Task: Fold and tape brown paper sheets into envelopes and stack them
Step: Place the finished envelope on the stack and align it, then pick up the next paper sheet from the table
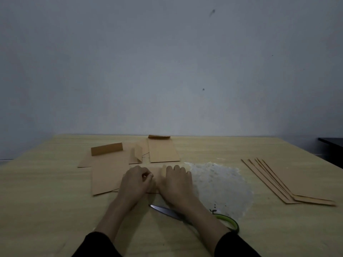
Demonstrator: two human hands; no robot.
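Observation:
A brown paper sheet [156, 174] lies on the wooden table [55, 210] under both my hands. My left hand [136, 182] rests on its left part with fingers curled, pinching something small between thumb and forefinger; what it is I cannot tell. My right hand [176, 181] presses flat on the sheet's right part, beside a raised fold. Just left lies a folded brown envelope [105, 175], partly under the sheet. Farther back lie other brown pieces with upright flaps [106, 149] and a flat envelope [162, 150]. A fanned stack of brown envelopes [289, 182] lies at the right.
Scissors [167, 212] with green handles lie on the table under my right forearm. A whitish rough patch [222, 186] marks the table right of my hands. A grey wall stands behind the table. A dark surface [332, 143] sits at the far right.

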